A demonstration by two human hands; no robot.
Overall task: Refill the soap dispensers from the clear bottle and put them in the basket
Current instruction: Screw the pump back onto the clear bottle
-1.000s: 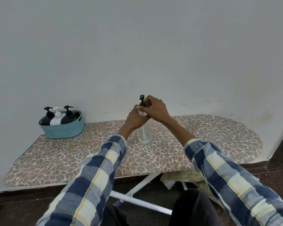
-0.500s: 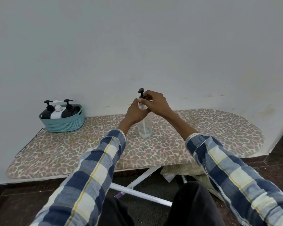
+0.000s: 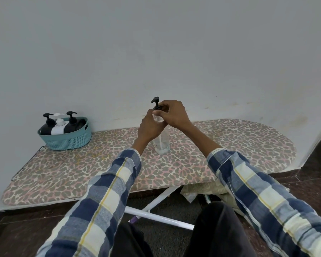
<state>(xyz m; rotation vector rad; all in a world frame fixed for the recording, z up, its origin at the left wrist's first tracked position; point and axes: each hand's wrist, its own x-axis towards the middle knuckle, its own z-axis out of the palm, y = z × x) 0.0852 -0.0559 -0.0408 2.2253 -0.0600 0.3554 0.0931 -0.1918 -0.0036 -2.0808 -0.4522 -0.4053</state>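
A clear bottle [image 3: 162, 144] stands upright on the leopard-print ironing board [image 3: 230, 141], nearly drained, with a black pump head [image 3: 155, 102] on top. My left hand [image 3: 150, 127] grips the bottle's upper body. My right hand [image 3: 172, 114] pinches the pump's collar at the neck. At the board's far left sits a teal basket [image 3: 67, 139] holding two black dispensers [image 3: 46, 126] [image 3: 71, 124] and a white one [image 3: 58, 127], all leaning together.
The board runs along a white wall. Its white metal legs [image 3: 156, 217] cross below the front edge, beside crumpled paper [image 3: 202, 190] on the dark floor. My knees [image 3: 219, 230] are at the bottom of the view.
Both hands stay on the clear bottle's neck and pump. The right hand's fingers have shifted a little around the collar. The view has tilted slightly; the basket is unchanged.
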